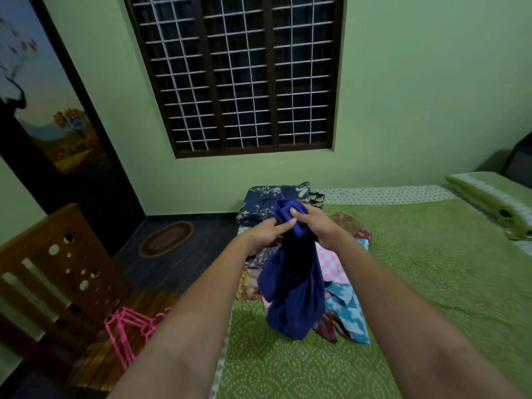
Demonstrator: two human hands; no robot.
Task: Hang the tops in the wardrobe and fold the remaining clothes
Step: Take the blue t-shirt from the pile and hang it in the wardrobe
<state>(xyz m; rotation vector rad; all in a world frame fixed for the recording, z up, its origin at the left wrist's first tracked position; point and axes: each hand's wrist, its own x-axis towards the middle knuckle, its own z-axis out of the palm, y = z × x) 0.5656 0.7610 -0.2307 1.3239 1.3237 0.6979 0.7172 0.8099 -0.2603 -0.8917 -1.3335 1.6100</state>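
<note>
A person stands at the foot end of a bed [431,269] covered in a green patterned spread, both bare arms stretched forward. The right hand [319,226] is curled around the bunched top of a dark blue garment [293,289], and the left hand [267,234] pinches the same cloth just beside it, so the garment hangs limp above the bed's left edge. Under it, along that edge, lies a loose heap of clothes [342,286] in pink check, light blue print and reddish fabric. At the far left corner of the bed sits a folded navy floral stack [267,203]. Pink plastic hangers [129,332] lie on a slatted wooden surface left of the bed, near a wooden chair [49,272]. A green pillow [495,200] rests at the right end. To do this step well, the hands would probably need to work apart along a seam or neckline until the garment opens flat and shows whether it is a top. The wide bare stretch of spread to the right offers room for laying it out; the hangers are within a short leftward reach. A barred window [239,76] fills the green wall ahead.
</note>
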